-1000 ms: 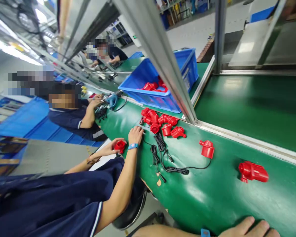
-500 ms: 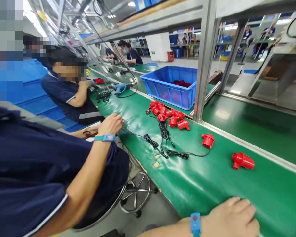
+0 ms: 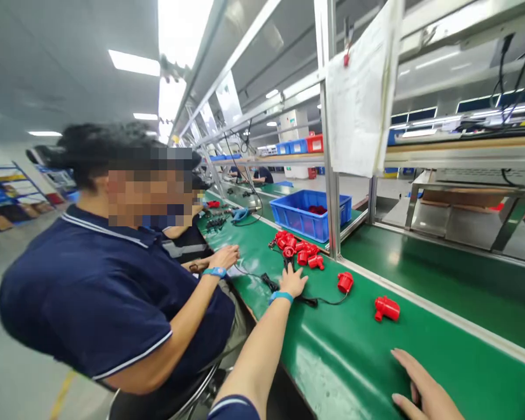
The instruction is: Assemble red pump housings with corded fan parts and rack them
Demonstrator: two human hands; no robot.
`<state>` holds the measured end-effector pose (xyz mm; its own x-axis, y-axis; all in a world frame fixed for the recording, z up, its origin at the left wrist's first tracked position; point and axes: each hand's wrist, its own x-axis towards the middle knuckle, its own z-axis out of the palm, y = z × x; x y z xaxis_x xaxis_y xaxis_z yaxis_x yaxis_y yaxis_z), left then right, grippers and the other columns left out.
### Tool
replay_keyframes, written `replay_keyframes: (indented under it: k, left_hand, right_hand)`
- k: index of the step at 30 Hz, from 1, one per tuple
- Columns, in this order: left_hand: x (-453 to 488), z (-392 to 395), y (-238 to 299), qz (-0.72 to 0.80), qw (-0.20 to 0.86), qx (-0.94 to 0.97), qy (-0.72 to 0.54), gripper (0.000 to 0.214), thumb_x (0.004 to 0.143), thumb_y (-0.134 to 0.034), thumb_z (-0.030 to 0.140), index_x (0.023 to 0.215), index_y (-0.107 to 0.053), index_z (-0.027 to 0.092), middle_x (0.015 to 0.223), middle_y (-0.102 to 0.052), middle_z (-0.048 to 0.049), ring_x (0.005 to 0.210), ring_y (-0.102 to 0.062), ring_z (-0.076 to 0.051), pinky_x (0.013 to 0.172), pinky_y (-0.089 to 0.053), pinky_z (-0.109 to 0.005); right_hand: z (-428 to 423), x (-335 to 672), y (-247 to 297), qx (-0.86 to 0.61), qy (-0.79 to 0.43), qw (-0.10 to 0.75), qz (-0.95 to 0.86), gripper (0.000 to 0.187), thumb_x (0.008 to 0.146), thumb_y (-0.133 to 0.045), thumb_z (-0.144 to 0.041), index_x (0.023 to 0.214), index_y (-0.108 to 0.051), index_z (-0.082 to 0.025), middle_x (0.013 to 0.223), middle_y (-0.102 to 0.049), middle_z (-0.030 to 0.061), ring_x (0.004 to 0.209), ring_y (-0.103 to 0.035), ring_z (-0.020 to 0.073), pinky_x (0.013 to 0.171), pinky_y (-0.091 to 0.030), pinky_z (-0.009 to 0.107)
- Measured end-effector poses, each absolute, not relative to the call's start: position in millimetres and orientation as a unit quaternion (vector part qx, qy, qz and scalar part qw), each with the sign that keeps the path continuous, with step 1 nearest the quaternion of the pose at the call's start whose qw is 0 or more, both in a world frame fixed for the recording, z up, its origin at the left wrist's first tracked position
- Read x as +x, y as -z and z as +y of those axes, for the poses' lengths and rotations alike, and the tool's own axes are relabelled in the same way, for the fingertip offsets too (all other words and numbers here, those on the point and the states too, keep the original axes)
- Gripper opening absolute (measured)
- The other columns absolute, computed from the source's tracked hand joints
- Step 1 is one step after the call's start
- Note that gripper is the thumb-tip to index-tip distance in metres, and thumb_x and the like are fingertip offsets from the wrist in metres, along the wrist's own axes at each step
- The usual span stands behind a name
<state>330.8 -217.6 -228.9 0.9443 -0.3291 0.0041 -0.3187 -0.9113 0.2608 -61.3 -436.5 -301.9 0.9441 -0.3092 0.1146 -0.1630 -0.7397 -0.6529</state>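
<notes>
A: What was the largest thing there?
B: A long, glossy green worktop [image 3: 345, 344]. A person in a navy short-sleeved shirt [image 3: 100, 309] sat at its near edge, to the left.
A: And past its far edge?
B: A rectangular blue plastic crate [image 3: 300, 224] stood just beyond the metal strip. A heap of glossy red plastic housings [image 3: 286, 240] lay in front of it, along that edge.
A: The hands?
B: The left hand [image 3: 293, 283] was released, its fingers spread among coiled black cables [image 3: 269, 282] between the heap and the near edge; I couldn't tell whether it touched them. The right hand [image 3: 426, 388] was released too, thumb and fingers apart, well in from the far edge.
A: Smaller pieces?
B: A red plastic pipe-shaped fitting [image 3: 387, 309] lay toward the far edge, nearest the right hand. Between it and the heap lay a squat red cup-shaped housing [image 3: 345, 282], trailing a thin black lead [image 3: 332, 303].
</notes>
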Motion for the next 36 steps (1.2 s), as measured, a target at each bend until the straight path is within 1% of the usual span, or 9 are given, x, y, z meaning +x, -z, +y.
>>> replay_keyframes:
  k: [4, 13, 16, 20, 24, 27, 29, 32, 36]
  left_hand:
    - [351.2, -213.4, 231.5, -0.128, 0.070, 0.988, 0.054, 0.040, 0.096, -0.067, 0.038, 0.130, -0.063, 0.015, 0.146, -0.054, -0.0155, 0.129, -0.056, -0.033, 0.106, -0.049, -0.054]
    - [309.5, -229.3, 239.8, -0.156, 0.022, 0.984, 0.088, 0.034, 0.095, -0.071, 0.032, 0.119, -0.065, 0.009, 0.128, -0.063, -0.0153, 0.112, -0.065, -0.026, 0.098, -0.057, -0.044]
    - [285.0, -235.2, 240.9, -0.181, 0.044, 0.978, 0.099, 0.031, 0.095, -0.070, 0.034, 0.115, -0.066, 0.010, 0.122, -0.066, -0.0131, 0.110, -0.066, -0.025, 0.097, -0.056, -0.044]
    - [242.8, -246.8, 244.3, -0.209, 0.097, 0.966, 0.114, 0.026, 0.093, -0.072, 0.034, 0.103, -0.068, 0.011, 0.106, -0.070, -0.0104, 0.099, -0.068, -0.022, 0.091, -0.056, -0.040]
    - [186.6, -262.0, 253.2, -0.242, 0.162, 0.948, 0.129, 0.009, 0.087, -0.067, 0.021, 0.087, -0.071, 0.012, 0.087, -0.074, -0.0093, 0.086, -0.071, -0.021, 0.079, -0.053, -0.031]
    - [153.4, -264.3, 257.8, -0.258, 0.205, 0.932, 0.154, 0.025, 0.096, -0.049, 0.024, 0.091, -0.071, 0.014, 0.072, -0.072, -0.0048, 0.064, -0.069, -0.017, 0.064, -0.052, -0.027]
    - [147.4, -259.6, 257.5, -0.262, 0.222, 0.928, 0.145, 0.036, 0.101, -0.038, 0.030, 0.094, -0.070, 0.015, 0.069, -0.070, -0.0038, 0.059, -0.067, -0.017, 0.060, -0.051, -0.027]
    - [169.4, -250.2, 252.0, -0.261, 0.225, 0.936, 0.074, 0.036, 0.102, -0.039, 0.035, 0.103, -0.068, 0.015, 0.087, -0.073, -0.0082, 0.079, -0.071, -0.021, 0.075, -0.055, -0.031]
    - [242.6, -251.8, 241.2, -0.250, 0.188, 0.949, -0.019, 0.044, 0.096, -0.055, 0.032, 0.135, -0.056, 0.010, 0.130, -0.061, -0.0212, 0.126, -0.058, -0.033, 0.109, -0.045, -0.045]
  right_hand:
    - [-442.1, -14.3, 318.5, -0.952, 0.141, 0.247, 0.115, 0.060, 0.099, -0.041, -0.050, 0.143, -0.062, -0.015, 0.150, -0.056, 0.0143, 0.131, -0.061, 0.0331, 0.108, -0.055, 0.048]
    - [-437.6, 11.0, 299.2, -0.974, 0.057, 0.209, 0.069, 0.062, 0.099, -0.045, -0.032, 0.160, -0.040, -0.022, 0.165, -0.034, 0.0132, 0.121, -0.067, 0.0332, 0.101, -0.058, 0.049]
    - [-443.1, 38.8, 281.3, -0.982, 0.030, 0.180, 0.039, 0.064, 0.100, -0.046, -0.030, 0.163, -0.032, -0.023, 0.167, -0.028, 0.0179, 0.113, -0.070, 0.0345, 0.098, -0.057, 0.053]
    - [-448.0, 58.7, 268.1, -0.982, 0.032, 0.177, 0.056, 0.063, 0.104, -0.048, -0.035, 0.162, -0.033, -0.018, 0.161, -0.038, 0.0236, 0.125, -0.064, 0.0369, 0.102, -0.054, 0.052]
    - [-437.2, 49.0, 261.3, -0.974, 0.065, 0.215, 0.022, 0.061, 0.105, -0.050, -0.043, 0.158, -0.040, -0.016, 0.167, -0.028, 0.0208, 0.133, -0.056, 0.0359, 0.109, -0.048, 0.050]
    - [-425.5, 39.5, 255.8, -0.967, 0.061, 0.243, -0.053, 0.059, 0.103, -0.056, -0.048, 0.152, -0.048, -0.017, 0.154, -0.051, 0.0169, 0.127, -0.057, 0.0336, 0.108, -0.046, 0.048]
    - [-421.7, 35.6, 251.6, -0.968, 0.053, 0.239, -0.055, 0.047, 0.103, -0.054, -0.052, 0.133, -0.064, -0.016, 0.129, -0.067, 0.0137, 0.114, -0.059, 0.0306, 0.100, -0.047, 0.045]
    - [-424.8, 29.6, 243.5, -0.979, 0.054, 0.196, -0.012, 0.051, 0.106, -0.046, -0.057, 0.099, -0.073, -0.015, 0.105, -0.070, 0.0118, 0.102, -0.060, 0.0274, 0.091, -0.045, 0.041]
    - [-439.4, 15.5, 235.8, -0.985, 0.046, 0.160, 0.044, 0.056, 0.107, -0.043, -0.057, 0.090, -0.075, -0.014, 0.095, -0.072, 0.0125, 0.097, -0.062, 0.0281, 0.091, -0.045, 0.044]
